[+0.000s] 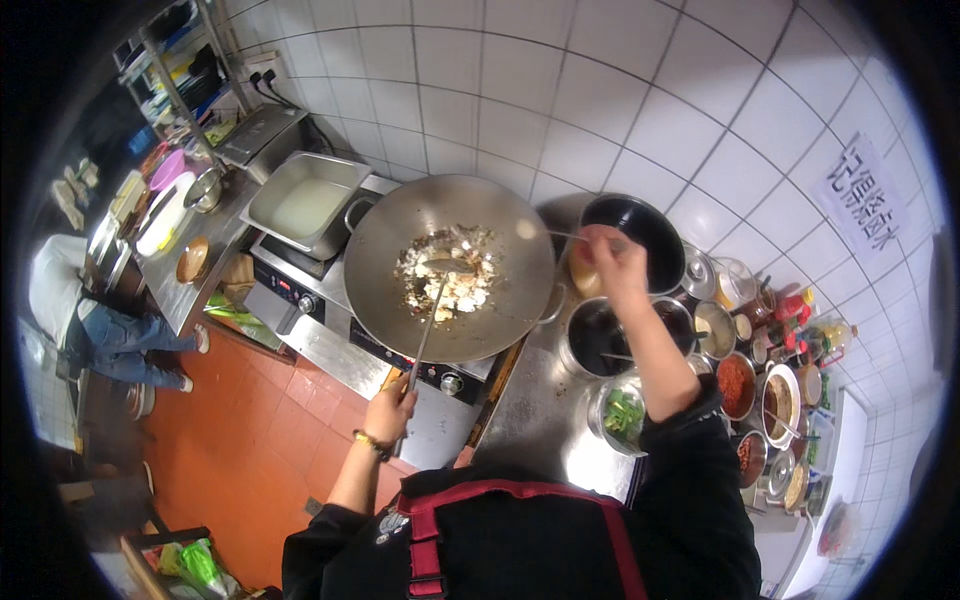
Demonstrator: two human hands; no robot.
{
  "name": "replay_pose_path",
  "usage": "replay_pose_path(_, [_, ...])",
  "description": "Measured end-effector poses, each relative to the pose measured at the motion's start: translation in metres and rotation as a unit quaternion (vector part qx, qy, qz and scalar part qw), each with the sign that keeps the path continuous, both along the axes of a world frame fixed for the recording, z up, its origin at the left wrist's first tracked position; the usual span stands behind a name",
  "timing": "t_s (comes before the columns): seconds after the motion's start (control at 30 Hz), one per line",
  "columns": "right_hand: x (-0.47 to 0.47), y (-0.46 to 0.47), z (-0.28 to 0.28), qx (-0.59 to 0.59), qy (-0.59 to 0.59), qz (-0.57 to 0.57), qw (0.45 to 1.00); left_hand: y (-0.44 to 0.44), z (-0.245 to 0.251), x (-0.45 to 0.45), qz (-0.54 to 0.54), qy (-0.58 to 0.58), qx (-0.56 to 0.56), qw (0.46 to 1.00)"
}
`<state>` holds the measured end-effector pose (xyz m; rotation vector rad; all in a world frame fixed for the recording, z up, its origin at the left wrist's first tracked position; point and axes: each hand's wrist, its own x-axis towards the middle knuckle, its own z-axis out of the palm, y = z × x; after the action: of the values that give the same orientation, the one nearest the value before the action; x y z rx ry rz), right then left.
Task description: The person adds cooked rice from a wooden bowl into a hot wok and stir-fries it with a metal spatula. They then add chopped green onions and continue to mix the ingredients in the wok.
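Note:
In front of me sits a large steel wok (379, 247) with a chopped, crumbly mix of white and dark food (469, 289) in its bottom. My left hand (391, 412) grips the long handle of a ladle (430, 324), whose bowl rests among the food. My right hand (619, 262), blurred, is raised beside the wok's right side, over a container of yellowish contents (585, 274) and a black pot (634, 214). From its fingers a thin metal utensil (566, 235) points left towards the wok's rim; its full shape is unclear.
Left of the wok, a steel pan (345, 169) holds cloudy liquid. A steel pot of dark liquid (592, 337) and a bowl of green leaves (622, 416) stand on the right counter. Several seasoning containers (735, 382) crowd the far right. Another person (112, 319) stands at the left.

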<state>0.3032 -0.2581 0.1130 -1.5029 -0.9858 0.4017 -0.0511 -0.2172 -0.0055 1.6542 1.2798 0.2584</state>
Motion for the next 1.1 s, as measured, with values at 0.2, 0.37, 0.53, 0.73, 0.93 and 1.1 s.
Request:
replay_pose_path(0.2, [-0.032, 0.074, -0.028, 0.019, -0.102, 0.035, 0.994, 0.012, -0.011, 0.004, -0.070, 0.149, 0.070, 0.984])
replay_pose_path(0.37, [-0.041, 0.106, -0.032, 0.013, -0.160, 0.020, 0.987, 0.003, 0.002, -0.016, -0.088, 0.151, -0.001, 0.985])
replay_pose_path(0.53, [-0.044, 0.121, -0.029, 0.003, -0.178, 0.018, 0.984, 0.001, 0.003, -0.013, -0.096, 0.175, -0.001, 0.980])
replay_pose_path(0.73, [-0.037, 0.132, -0.030, 0.024, -0.129, 0.005, 0.991, 0.003, -0.010, -0.018, -0.094, 0.148, 0.014, 0.984])
replay_pose_path(0.93, [-0.028, 0.135, -0.026, 0.061, -0.041, 0.026, 0.997, 0.003, -0.016, -0.016, -0.096, 0.123, 0.043, 0.987])
replay_pose_path(1.1, [-0.018, 0.114, -0.012, 0.058, 0.165, -0.007, 0.985, 0.003, -0.017, -0.016, -0.089, 0.128, 0.032, 0.987])
